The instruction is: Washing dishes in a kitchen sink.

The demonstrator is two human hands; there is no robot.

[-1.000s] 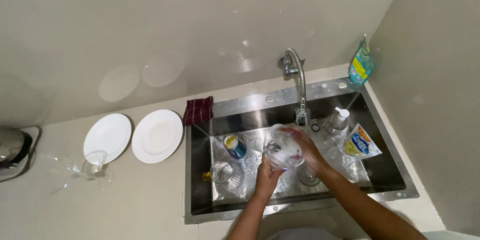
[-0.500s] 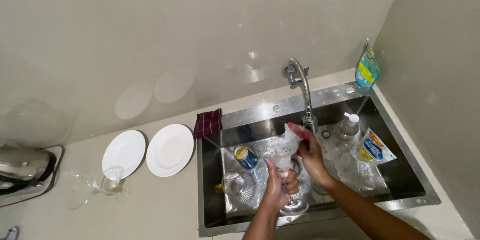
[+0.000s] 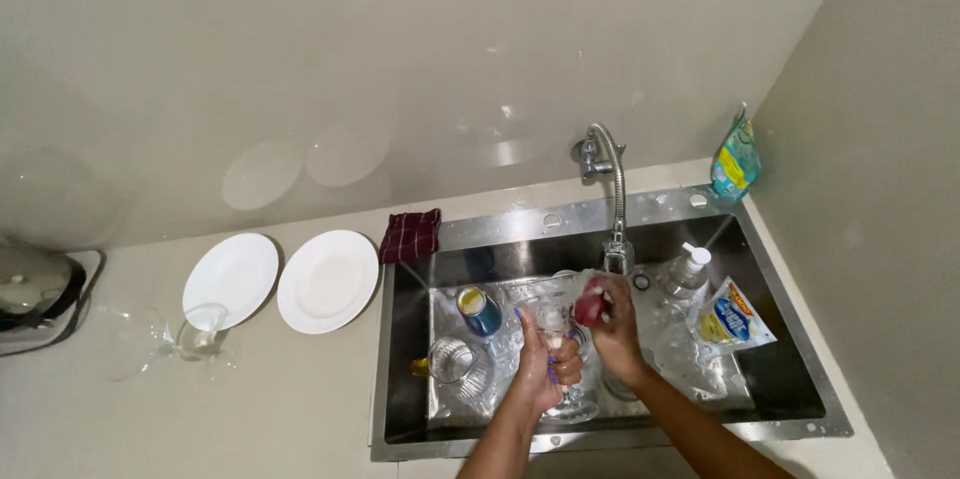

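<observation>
Over the steel sink [image 3: 400, 409] my left hand [image 3: 545, 364] grips the stem of a clear stemmed glass [image 3: 555, 311], bowl tilted toward the tap. My right hand [image 3: 615, 329] presses a red sponge [image 3: 590, 307] against the bowl of that glass. Both hands are below the curved tap [image 3: 612, 179]. In the basin lie a blue cup [image 3: 482, 311] and a clear ribbed glass [image 3: 455, 361] to the left of my hands.
Two white plates [image 3: 232, 279] [image 3: 327, 279] and upturned clear glasses [image 3: 200, 331] sit on the counter at left. A dark red cloth [image 3: 410, 235] lies at the sink's corner. A pump bottle [image 3: 688, 269], a pouch [image 3: 735, 317], a green refill bag [image 3: 737, 159] and a kettle [image 3: 30, 284] are around.
The view has shifted so the sink sits lower and nearer. My hands turned the stemmed glass from held flat to tilted, with the sponge still on its bowl.
</observation>
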